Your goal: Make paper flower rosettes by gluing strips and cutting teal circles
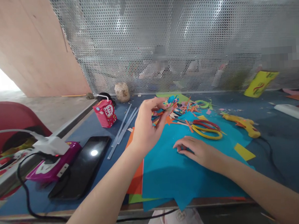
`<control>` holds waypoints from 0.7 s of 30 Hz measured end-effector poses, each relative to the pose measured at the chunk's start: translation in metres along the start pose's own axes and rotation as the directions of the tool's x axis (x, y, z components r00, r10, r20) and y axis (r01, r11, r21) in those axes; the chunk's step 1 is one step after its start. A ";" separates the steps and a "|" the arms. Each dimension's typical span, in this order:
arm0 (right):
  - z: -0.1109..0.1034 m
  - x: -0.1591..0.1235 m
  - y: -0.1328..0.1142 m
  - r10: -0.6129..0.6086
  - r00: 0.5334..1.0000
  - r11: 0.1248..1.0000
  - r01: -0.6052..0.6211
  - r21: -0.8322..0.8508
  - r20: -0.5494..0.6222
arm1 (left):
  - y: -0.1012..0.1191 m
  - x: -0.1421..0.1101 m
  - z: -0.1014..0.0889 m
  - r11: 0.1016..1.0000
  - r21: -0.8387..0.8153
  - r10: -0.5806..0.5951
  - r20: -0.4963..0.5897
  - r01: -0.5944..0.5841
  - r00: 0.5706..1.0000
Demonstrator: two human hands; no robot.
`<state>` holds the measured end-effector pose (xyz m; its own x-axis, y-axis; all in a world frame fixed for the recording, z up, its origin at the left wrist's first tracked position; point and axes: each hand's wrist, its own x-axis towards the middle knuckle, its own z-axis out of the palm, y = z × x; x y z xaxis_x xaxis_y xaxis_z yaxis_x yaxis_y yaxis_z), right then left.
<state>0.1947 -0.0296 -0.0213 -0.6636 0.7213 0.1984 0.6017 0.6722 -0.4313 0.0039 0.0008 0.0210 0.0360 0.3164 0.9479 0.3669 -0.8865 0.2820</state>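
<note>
My left hand [149, 125] is raised over the back of the blue paper sheet [165, 165], its fingers and thumb closed on a bunch of coloured paper scraps [173, 102]. Behind it lies a heap of thin paper strips [189, 106] in orange, pink, white and blue. My right hand [197, 151] is low over the middle of the blue sheet, fingers loosely curled, thumb apart, with nothing visible in it. Scissors [208, 129] with red and yellow handles rest just beyond the right hand. Orange sheets [135, 180] show from under the blue one.
On the left are a phone [83, 166], a purple power strip [52, 165], clear glue sticks [122, 129] and a pink drink carton [105, 114]. A yellow glue gun [242, 124] with a cord lies right. A yellow packet [260, 84] stands near the perforated metal screen [185, 32].
</note>
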 end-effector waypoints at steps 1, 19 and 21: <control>0.000 0.001 -0.001 -0.011 1.000 0.999 0.012 -0.031 0.013 | 0.000 0.000 0.000 1.000 -0.005 0.005 0.002 -0.005 1.000; 0.005 0.007 -0.016 -0.013 0.995 0.938 0.045 -0.344 0.095 | 0.001 0.001 0.001 1.000 -0.030 0.008 0.011 -0.008 1.000; 0.005 0.006 -0.013 0.016 0.996 0.970 0.006 -0.241 0.089 | 0.001 0.001 0.001 0.999 -0.033 0.010 0.010 -0.010 1.000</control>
<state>0.1811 -0.0352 -0.0187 -0.6909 0.7141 0.1128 0.6870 0.6971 -0.2048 0.0048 0.0004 0.0222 0.0488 0.3103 0.9494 0.3359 -0.9002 0.2770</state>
